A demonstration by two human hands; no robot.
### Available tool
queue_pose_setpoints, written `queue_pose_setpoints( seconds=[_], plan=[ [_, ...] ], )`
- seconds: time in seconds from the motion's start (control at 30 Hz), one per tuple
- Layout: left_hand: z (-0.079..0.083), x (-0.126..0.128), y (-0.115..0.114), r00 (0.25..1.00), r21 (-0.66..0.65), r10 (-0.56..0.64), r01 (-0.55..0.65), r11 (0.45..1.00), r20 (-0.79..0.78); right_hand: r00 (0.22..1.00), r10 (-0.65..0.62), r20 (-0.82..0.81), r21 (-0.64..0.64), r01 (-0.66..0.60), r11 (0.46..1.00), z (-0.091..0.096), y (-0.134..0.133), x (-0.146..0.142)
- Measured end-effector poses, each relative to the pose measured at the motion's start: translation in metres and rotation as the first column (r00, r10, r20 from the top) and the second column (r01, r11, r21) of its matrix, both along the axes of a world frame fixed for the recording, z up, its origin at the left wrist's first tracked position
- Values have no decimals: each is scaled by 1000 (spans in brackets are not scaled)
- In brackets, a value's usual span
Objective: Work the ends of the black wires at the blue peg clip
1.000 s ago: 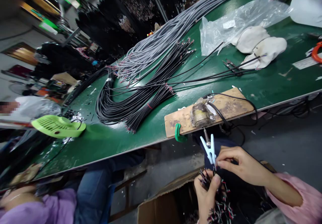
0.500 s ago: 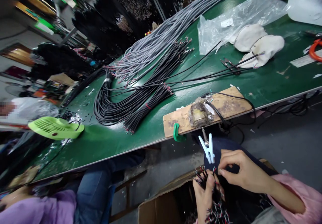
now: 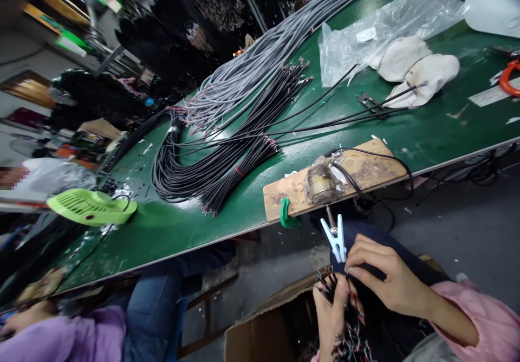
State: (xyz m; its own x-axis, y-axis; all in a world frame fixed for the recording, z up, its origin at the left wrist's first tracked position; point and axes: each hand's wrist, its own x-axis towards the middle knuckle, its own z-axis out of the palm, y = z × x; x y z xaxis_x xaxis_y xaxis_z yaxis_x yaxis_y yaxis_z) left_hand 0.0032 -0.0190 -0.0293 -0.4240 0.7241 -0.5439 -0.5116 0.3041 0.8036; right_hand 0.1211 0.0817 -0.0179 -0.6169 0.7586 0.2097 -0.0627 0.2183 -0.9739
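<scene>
My left hand (image 3: 331,316) is closed round a bundle of thin black cables with red and bare wire ends (image 3: 349,343), held over my lap. My right hand (image 3: 388,280) pinches one wire end at the top of that bundle, fingertips together. Just above the hands a white-blue clothes peg (image 3: 335,238) hangs below a soldering iron tip (image 3: 330,217). The iron is taped to a wooden board (image 3: 365,172) clamped by a green clip (image 3: 285,214) at the edge of the green table (image 3: 182,226).
Black cable bundles (image 3: 227,161) and grey cables (image 3: 260,64) lie across the table. A clear plastic bag (image 3: 377,26), white cloths (image 3: 418,72), a green fan (image 3: 91,206) sit on it. A cardboard box (image 3: 264,335) stands below. A person in purple sleeve (image 3: 60,340) sits left.
My hands sank slightly lower with the bundle. My right fingers shifted from beside the peg down onto a wire end at the bundle's top.
</scene>
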Motion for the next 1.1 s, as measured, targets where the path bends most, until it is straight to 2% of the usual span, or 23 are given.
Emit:
queue_pose_setpoints(
  seconds=[0.23,0.37,0.57,0.7,0.9,1.0,1.1],
  plan=[
    [0,-2,6,996,93,-44,38,995,72,997,-78,18,-33,79,996,-1,-11,-8],
    [0,-3,6,992,104,-58,46,993,115,997,-77,21,-28,78,997,-3,-10,-7],
    [2,-2,7,986,80,-44,31,996,158,998,-66,-10,-225,62,972,-3,-7,-6],
    [1,-2,6,982,79,-47,33,996,182,998,-60,-27,-259,51,965,-3,-8,-9],
    [-4,-6,3,981,88,-43,27,996,187,999,-49,-23,-160,44,986,-2,-7,-7],
    [-6,-7,4,982,103,-51,33,994,180,993,-118,-5,-65,117,991,-3,-8,-5],
    [-8,-7,5,984,74,-28,15,997,175,975,-216,-42,88,219,972,-5,-12,-5]
  ],
)
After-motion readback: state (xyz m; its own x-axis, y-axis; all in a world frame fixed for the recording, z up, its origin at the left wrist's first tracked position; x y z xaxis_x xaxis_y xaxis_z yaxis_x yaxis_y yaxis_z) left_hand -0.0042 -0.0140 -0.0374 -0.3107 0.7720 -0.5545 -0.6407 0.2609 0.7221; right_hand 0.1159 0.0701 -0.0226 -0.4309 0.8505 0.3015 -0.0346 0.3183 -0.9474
